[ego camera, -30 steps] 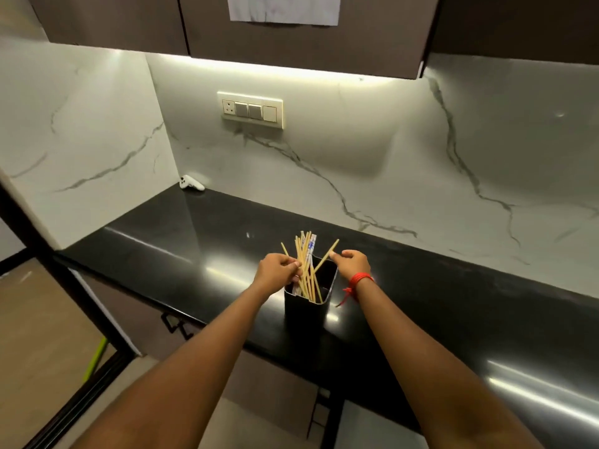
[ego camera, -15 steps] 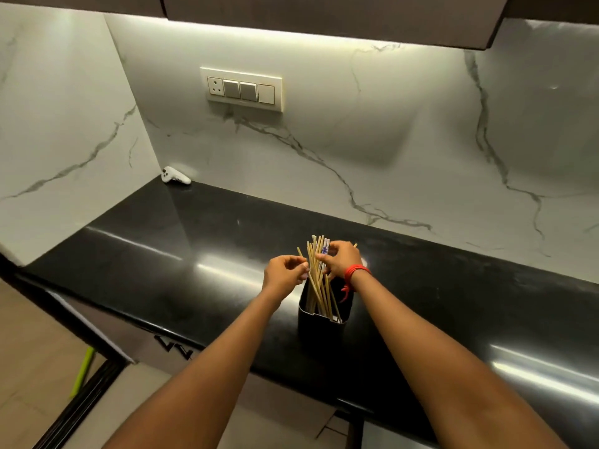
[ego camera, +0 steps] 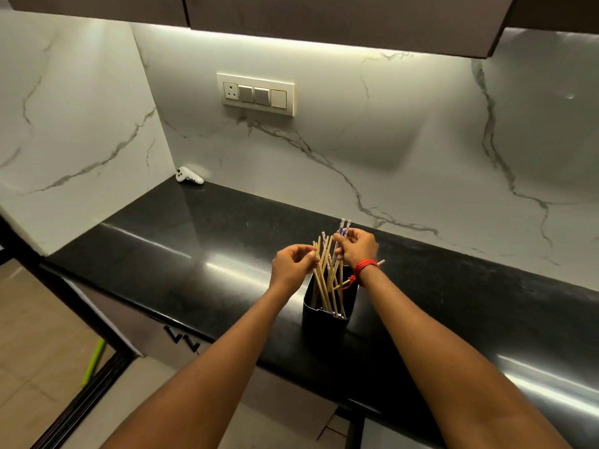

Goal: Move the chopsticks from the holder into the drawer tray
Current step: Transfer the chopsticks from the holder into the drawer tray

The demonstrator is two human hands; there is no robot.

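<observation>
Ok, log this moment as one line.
stage: gathering | left hand: pinching chopsticks | right hand: gripping wrapped pair | holder: upright on counter | drawer tray: not visible

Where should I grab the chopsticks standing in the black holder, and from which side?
Probably the upper ends, from above. The chopsticks stand tips-down in the deep black holder, so only their tops fan clear of its rim. The left hand and right hand can gather them into one bundle and lift straight up.

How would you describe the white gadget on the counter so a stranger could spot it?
Follow the black counter to its far left corner, where the two marble walls meet. The gadget lies there against the back wall, below and left of the switch plate: small, white, the only loose thing there, far from the holder.
</observation>
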